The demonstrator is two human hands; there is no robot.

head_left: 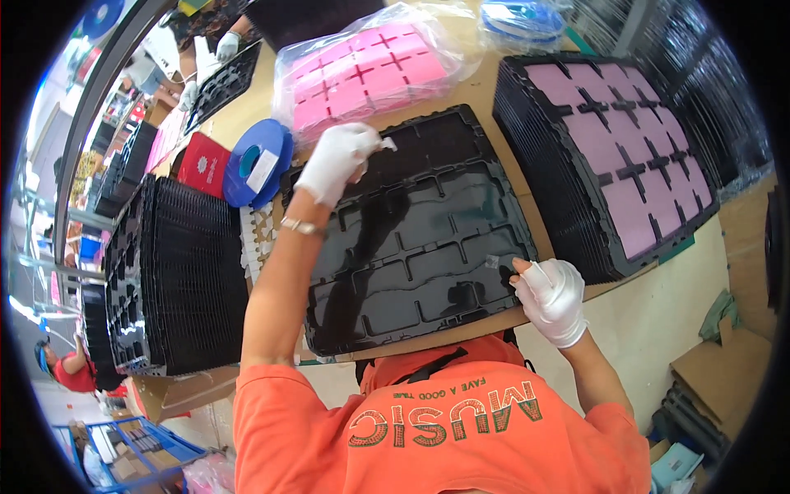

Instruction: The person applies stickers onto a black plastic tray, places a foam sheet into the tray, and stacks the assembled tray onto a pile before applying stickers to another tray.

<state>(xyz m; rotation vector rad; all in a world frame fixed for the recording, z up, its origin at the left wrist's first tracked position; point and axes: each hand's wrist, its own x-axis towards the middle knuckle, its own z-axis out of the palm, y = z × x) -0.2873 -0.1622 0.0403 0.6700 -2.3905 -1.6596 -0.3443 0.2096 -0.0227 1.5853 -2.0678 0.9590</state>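
In front of me lies a black plastic tray [387, 239] with shallow compartments and cross-shaped ridges. My left hand [337, 160], in a white glove, is above its far left part. Its fingers are pinched on a small white piece [388, 144], too small to name. My right hand [553, 300], also gloved with bare fingertips, is closed at the tray's near right edge. A small clear scrap [492, 262] shows just beside those fingertips, over the tray. Whether the right fingers grip anything is hidden.
Black trays with mauve sheets [646, 156] are stacked at right; another black stack [177, 280] stands left. Beyond are a bagged pink stack [362, 70], a blue reel [276, 148] and a red packet [202, 165]. A co-worker's gloved hands [227, 46] are at a tray, far left.
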